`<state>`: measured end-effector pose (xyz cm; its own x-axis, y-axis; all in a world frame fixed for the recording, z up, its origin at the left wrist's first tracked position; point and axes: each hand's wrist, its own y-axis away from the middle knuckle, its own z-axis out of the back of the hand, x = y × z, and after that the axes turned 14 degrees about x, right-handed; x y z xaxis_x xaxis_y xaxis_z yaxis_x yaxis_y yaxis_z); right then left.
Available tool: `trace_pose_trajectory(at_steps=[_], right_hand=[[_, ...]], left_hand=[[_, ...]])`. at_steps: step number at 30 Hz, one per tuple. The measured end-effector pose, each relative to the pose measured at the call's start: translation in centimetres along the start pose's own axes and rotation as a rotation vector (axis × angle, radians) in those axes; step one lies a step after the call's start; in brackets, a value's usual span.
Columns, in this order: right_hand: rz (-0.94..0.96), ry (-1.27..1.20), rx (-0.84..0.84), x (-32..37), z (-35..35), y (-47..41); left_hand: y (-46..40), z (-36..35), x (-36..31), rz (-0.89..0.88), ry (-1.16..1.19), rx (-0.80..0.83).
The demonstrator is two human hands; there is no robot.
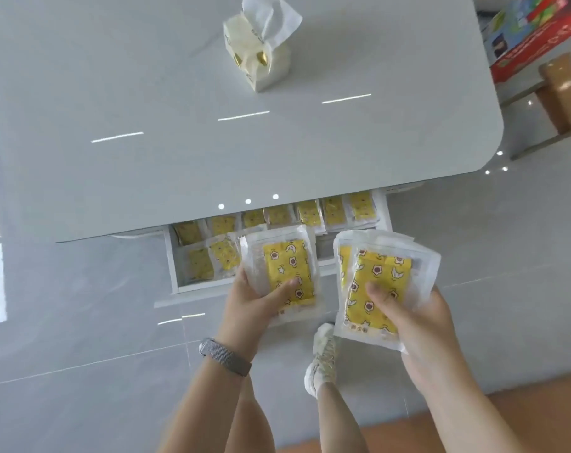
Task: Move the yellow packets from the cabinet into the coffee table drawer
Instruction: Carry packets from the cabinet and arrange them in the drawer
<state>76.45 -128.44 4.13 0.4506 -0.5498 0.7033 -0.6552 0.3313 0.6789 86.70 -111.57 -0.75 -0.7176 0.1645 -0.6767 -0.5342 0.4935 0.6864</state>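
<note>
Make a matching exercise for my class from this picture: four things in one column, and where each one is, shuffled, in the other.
Things
1. tissue box
2. wristband
3. stack of yellow packets
4. red carton

Places
A. on the left forearm
B. on the floor beyond the table's right end
C. on the table top
D. held in the right hand

Pairs: 1-C, 2-A, 3-D, 4-B

Grey woven wristband (pixel 224 355), pale sneaker (pixel 323 358)
</note>
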Motion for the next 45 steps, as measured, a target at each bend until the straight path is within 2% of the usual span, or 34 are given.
trace_pose_trajectory(at_steps=[4,9,13,16,24,31,37,41,45], right_hand=[[-0.071,-0.03,0.104,-1.5,2.6,-2.3],[-0.086,-0.025,0.155,-3.8,5.0,-5.4],[-0.068,0.075,0.123,-5.5,6.1,-7.8],[-0.047,0.079,0.113,-6.7,6.5,-9.4],[0.018,0.105,0.022,-7.6,7.1,-12.9],[0.028,0.065,0.084,-7.8,6.0,-14.2],[0.029,0.148,0.1,-8.6,4.5,-14.4],[0.005,0.141,0.094,-8.8,4.3,-14.8],[-0.037,0.278,0.166,-8.9,4.5,-14.9]], left_hand=[[-2.4,-2.5,2.2,-0.037,0.009,0.007],[-5.1,-4.6,5.6,-0.065,0.07,0.06],[-6.9,-5.5,7.3,-0.02,0.172,0.045],[-8.6,-5.2,8.1,0.02,0.157,0.031],[-12.4,-5.5,7.5,0.071,0.14,0.019],[-13.5,-5.1,6.0,0.077,0.098,0.055],[-13.2,-6.1,6.0,0.105,0.01,0.203],[-12.8,-6.1,6.3,0.065,-0.021,0.163],[-12.8,-5.6,6.6,0.059,-0.015,0.171]])
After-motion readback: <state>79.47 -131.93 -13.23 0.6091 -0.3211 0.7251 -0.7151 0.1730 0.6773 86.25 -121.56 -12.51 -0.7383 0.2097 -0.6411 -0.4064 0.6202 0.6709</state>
